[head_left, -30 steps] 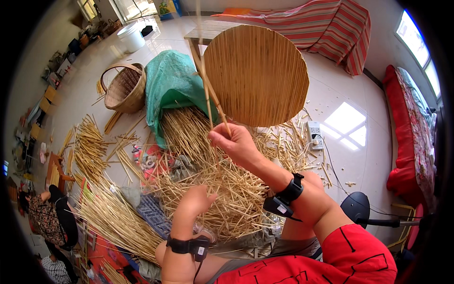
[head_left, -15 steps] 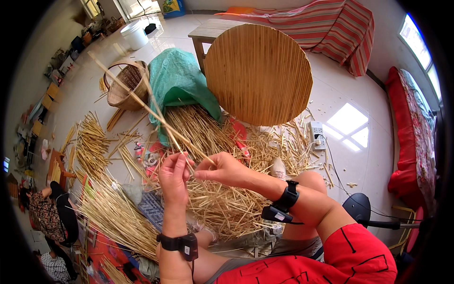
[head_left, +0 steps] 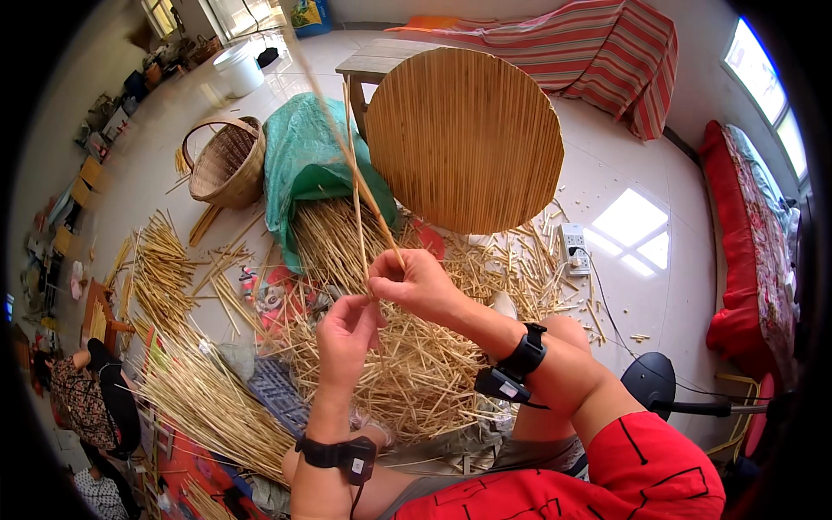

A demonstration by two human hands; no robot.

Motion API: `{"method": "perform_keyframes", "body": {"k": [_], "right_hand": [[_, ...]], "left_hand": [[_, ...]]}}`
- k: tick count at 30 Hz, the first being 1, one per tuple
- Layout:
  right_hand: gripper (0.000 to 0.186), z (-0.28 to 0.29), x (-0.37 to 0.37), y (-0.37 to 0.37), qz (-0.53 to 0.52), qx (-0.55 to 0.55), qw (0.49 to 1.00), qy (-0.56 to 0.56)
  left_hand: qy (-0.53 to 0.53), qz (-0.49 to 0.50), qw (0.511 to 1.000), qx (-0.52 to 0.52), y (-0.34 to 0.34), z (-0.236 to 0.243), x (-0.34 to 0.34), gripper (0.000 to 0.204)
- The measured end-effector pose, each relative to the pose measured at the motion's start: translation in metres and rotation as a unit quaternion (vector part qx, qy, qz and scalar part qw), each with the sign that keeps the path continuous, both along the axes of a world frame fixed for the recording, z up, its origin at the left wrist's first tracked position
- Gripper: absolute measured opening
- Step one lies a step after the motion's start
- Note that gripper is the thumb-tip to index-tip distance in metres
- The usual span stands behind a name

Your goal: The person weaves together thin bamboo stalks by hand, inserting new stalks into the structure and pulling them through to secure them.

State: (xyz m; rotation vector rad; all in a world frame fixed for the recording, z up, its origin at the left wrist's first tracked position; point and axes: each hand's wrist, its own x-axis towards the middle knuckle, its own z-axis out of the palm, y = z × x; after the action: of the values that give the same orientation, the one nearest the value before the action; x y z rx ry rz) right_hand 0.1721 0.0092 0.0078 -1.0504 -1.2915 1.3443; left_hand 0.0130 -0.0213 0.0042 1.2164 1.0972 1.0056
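Note:
My left hand (head_left: 347, 334) pinches the lower end of a thin straw stalk (head_left: 362, 236) between thumb and fingers. Just above and to its right, my right hand (head_left: 416, 284) is closed on a thicker, longer stalk (head_left: 379, 217), whose far end blurs with motion. The two stalks rise away from me and cross in front of a green woven sack (head_left: 299, 139), from which a bundle of stalks (head_left: 334, 238) spills. My fingertips nearly meet; the left fingertips partly hide the stalk's end. Below my hands lies a heap of cut straw (head_left: 416, 373).
A round slatted straw panel (head_left: 468, 143) leans on a wooden bench (head_left: 381, 56). A wicker basket (head_left: 230, 165) stands left of the sack. Long stalks (head_left: 208, 390) lie at left. A white power strip (head_left: 574, 250) with a cord sits at right. Another person (head_left: 87, 394) sits far left.
Both hands have shifted right, the right one also upward, now above the left. The stalks have swung from leaning left to more upright. The view has shifted slightly.

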Motion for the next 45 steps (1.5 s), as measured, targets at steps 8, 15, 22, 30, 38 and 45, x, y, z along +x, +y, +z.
{"method": "perform_keyframes", "body": {"k": [8, 15, 22, 30, 38, 45], "right_hand": [[0.014, -0.003, -0.002, -0.001, -0.01, -0.007, 1.0, -0.023], [0.013, -0.008, -0.01, -0.002, -0.028, 0.001, 1.0, 0.002], [0.013, -0.007, -0.008, -0.003, -0.028, 0.008, 0.998, -0.049], [0.014, -0.004, -0.007, -0.004, -0.034, 0.021, 0.996, -0.074], [0.006, -0.006, -0.005, -0.002, 0.007, -0.004, 1.0, 0.011], [0.01, 0.001, -0.004, -0.003, 0.055, -0.072, 0.989, 0.116]], "left_hand": [[0.014, 0.012, 1.0, 0.019, 0.0, -0.004, -0.004, 0.012], [0.16, 0.08, 0.973, 0.149, 0.0, -0.013, -0.002, 0.015], [0.207, 0.109, 0.958, 0.168, -0.002, -0.013, 0.001, 0.021], [0.201, 0.113, 0.956, 0.182, -0.002, -0.015, 0.004, 0.024], [0.069, 0.058, 0.994, 0.069, -0.003, -0.009, 0.002, 0.017], [-0.036, 0.008, 0.999, 0.012, -0.003, -0.004, 0.001, 0.013]]}}
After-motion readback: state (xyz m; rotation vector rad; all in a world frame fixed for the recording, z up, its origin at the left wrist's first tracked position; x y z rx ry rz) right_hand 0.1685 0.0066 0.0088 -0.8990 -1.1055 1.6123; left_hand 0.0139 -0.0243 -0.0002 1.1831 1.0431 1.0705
